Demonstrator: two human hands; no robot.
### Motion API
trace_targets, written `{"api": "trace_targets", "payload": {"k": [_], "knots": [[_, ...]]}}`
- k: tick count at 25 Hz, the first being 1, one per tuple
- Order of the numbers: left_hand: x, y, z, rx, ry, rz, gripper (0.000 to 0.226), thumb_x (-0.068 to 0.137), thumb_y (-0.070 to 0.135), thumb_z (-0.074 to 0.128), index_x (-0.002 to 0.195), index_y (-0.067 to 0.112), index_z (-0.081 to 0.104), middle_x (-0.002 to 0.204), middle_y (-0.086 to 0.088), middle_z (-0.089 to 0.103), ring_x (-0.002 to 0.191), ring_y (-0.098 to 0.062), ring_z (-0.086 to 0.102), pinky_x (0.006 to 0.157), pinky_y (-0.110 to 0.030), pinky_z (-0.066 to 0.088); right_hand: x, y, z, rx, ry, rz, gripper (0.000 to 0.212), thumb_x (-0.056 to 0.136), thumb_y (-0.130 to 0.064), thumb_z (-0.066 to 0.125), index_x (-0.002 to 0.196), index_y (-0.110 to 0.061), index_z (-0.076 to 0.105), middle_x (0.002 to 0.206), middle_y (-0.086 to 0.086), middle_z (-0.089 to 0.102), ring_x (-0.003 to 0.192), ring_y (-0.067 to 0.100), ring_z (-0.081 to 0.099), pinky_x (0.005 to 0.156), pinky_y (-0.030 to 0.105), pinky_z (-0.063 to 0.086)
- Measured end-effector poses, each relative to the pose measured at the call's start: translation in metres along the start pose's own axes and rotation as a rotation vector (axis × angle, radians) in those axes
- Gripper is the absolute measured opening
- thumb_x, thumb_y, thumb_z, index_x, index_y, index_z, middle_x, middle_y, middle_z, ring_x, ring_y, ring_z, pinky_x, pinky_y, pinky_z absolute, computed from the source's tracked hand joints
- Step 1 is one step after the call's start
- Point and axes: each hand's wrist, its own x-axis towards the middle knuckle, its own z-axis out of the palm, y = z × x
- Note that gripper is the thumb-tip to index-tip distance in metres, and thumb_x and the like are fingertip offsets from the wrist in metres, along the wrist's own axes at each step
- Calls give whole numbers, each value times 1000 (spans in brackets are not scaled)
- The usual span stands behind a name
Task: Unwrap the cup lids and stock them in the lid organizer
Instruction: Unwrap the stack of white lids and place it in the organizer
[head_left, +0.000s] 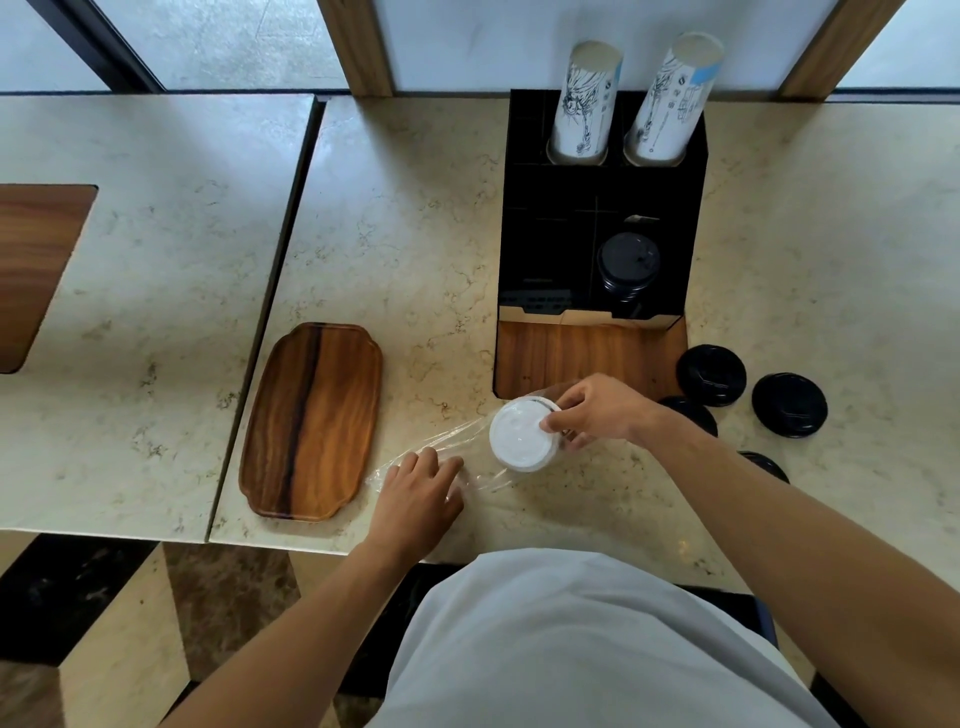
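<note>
A stack of white cup lids (521, 435) sits partly inside a clear plastic wrap (457, 457) on the marble counter, just in front of the black lid organizer (597, 208). My right hand (597, 410) grips the right side of the white stack. My left hand (421, 483) presses on the loose end of the wrap with its fingers closed around the film. Inside the organizer, a stack of black lids (627, 265) fills one front slot. Several loose black lids (711, 375) lie on the counter to the right of my right hand.
Two stacks of paper cups (584, 104) stand in the organizer's back slots. A wooden tray (314, 418) lies left of my hands. The counter's front edge runs just below my left wrist. A seam splits the counter at the left.
</note>
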Motion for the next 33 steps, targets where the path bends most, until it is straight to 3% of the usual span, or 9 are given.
{"api": "trace_targets", "payload": {"k": [7,10,13,15,17,19,23,29,33], "knots": [[-9,-1,0,47,21,-51,31,78,28,74,106,16,64,85,-7,57,72,-30,53,60,-37,43,-10,8,-22,-18,51,24,27,86,-28,82,105,-9,80,98,5,81,86,20,79,88,42,64],[-13,2,-1,67,46,-74,20,86,29,58,95,12,66,76,-7,58,64,-30,55,54,-36,41,-13,16,-19,77,112,36,24,88,-28,80,103,-9,79,100,6,80,89,23,79,93,42,62],[-3,3,-8,45,138,-48,28,93,28,50,84,11,71,74,-7,59,63,-30,57,54,-37,45,-11,19,-10,161,179,53,25,90,-30,78,102,-9,78,99,7,80,89,24,79,94,43,62],[7,3,-14,33,188,82,16,91,14,59,96,8,73,87,-9,64,74,-31,60,63,-41,52,-8,19,-4,190,198,53,27,90,-31,77,106,-9,76,100,7,79,88,24,79,93,42,62],[17,5,-18,20,99,233,35,83,2,67,117,11,71,105,-10,67,89,-30,61,72,-41,56,-7,18,-1,195,207,47,28,91,-33,76,107,-10,75,101,6,79,88,22,79,91,38,63],[23,4,-19,42,-34,259,53,82,3,68,131,20,63,122,-9,63,102,-29,59,79,-40,57,-7,17,-1,190,221,51,28,91,-34,75,105,-9,75,101,7,78,87,22,79,85,33,63],[21,1,-17,110,-90,94,56,84,16,66,138,27,55,128,-9,58,106,-32,57,73,-41,54,-8,21,-6,285,317,75,30,92,-34,74,104,-7,72,101,10,77,89,27,79,73,29,58],[27,14,-16,55,-5,-191,40,89,25,59,129,20,56,119,-10,57,101,-31,54,69,-43,54,-10,32,3,646,292,92,48,94,-26,72,134,-2,60,128,14,65,107,31,72,92,44,63],[32,15,-18,35,9,-302,43,89,27,58,131,14,55,113,-13,55,99,-31,52,65,-41,51,-11,32,20,679,227,76,37,95,-21,70,124,0,62,126,16,66,103,28,72,95,48,61]]}}
